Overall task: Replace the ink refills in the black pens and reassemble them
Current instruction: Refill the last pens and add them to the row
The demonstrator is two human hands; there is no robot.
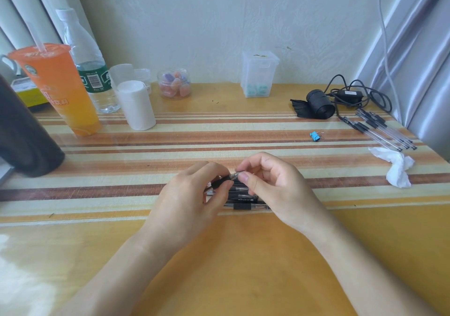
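Left hand [190, 193]: fingers curled, pinching the dark grip section of a black pen [230, 177].
Right hand [275, 184]: thumb and fingers pinching the clear end of the same pen. Both hands are closed on it.
Held pen: long axis runs left to right between the hands, right end tilted slightly away; both tips are covered by fingers, so its pointing direction cannot be told.
Pile of black pens [243, 201]: directly under the grip on the striped table [102, 169], lying roughly parallel to the held pen; small white print on the barrels, too small to read.
Blue binder clip [315, 136]: beyond the grip, to its right.
Crumpled tissue [399, 167]: far right of the grip.
Clear refills [382, 130]: bundled just beyond the tissue, axes diagonal.
Black roll [319, 104] and black cable [360, 94]: farther back on the right.
Orange drink cup [58, 89]: far left of the grip, printing unreadable.
Water bottle [90, 67]: behind the cup; green label with barcode, text illegible.
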